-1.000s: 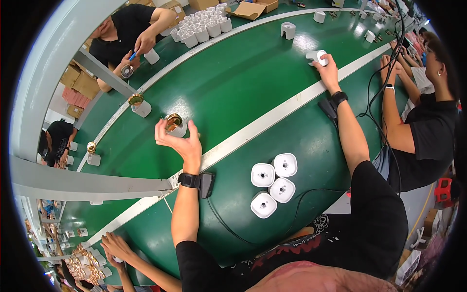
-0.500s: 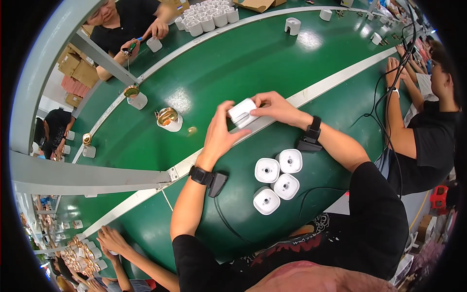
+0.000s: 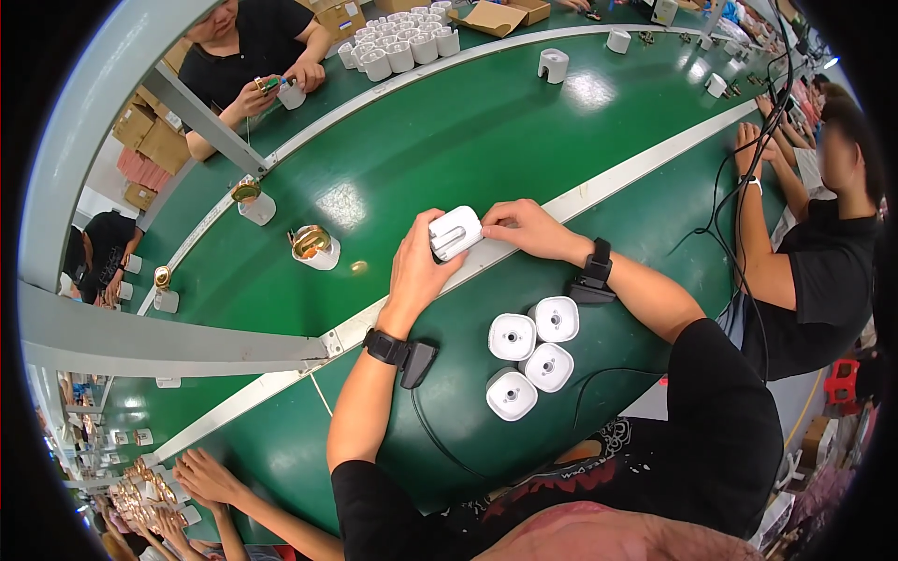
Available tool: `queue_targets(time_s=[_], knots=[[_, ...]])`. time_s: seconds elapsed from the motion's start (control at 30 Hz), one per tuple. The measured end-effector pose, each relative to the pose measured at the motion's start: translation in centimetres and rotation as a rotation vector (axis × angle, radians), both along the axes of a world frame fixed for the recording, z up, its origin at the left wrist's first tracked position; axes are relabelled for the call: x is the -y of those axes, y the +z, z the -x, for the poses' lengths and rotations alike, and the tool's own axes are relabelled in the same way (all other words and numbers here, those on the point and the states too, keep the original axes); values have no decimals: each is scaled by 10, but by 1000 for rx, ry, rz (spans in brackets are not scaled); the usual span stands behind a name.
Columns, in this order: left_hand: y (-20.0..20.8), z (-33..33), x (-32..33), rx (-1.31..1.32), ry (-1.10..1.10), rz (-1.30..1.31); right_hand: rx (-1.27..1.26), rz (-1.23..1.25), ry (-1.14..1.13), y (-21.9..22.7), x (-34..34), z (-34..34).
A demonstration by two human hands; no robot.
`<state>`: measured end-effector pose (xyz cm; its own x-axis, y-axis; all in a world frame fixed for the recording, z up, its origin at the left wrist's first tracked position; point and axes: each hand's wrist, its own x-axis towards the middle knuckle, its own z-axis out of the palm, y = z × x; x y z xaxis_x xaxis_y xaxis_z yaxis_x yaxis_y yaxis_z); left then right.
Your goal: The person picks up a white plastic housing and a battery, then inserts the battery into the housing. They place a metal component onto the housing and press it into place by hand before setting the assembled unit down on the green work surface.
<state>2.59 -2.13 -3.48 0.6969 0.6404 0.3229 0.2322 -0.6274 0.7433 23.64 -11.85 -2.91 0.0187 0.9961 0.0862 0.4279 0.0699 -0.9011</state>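
Note:
Above the white rail, my left hand (image 3: 417, 268) is wrapped round a white plastic housing (image 3: 456, 231). This housing has rounded corners, and its slotted face is turned up. At its right edge are the bent fingers of my right hand (image 3: 529, 227), thumb and forefinger pinched on the rim; my fingers partly hide that edge. On the green tabletop nearer me, several white cup-shaped housings (image 3: 548, 366) stand in a cluster, each with a small dark hole in its base. Both my wrists wear black straps with a box-shaped unit.
Beyond the white rail (image 3: 599, 192), a green belt (image 3: 412, 140) carries white housings, some with gold-coloured parts (image 3: 313, 245). A grey metal frame (image 3: 168, 337) stands at left. Black cables (image 3: 739, 187) hang at right. Co-workers sit on several sides; one handles a housing (image 3: 291, 95).
The housing in my hands has turned, so its slotted face shows more fully. My right hand has slid to its edge. Housings on the belt have shifted slightly left and nearer.

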Motion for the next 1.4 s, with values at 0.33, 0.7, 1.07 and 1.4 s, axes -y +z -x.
queue_targets(time_s=[0.33,0.7,1.07,1.4], knots=[[2,2,-1,-76,78,38,42,-24,20,-3,0,-2],[3,2,-1,-43,72,28,39,-7,7,-2,1,-3],[0,1,-2,65,135,-7,36,-7,7,-1,2,-3],[-1,2,-4,169,112,68,41,-9,8,-2,1,-3]])
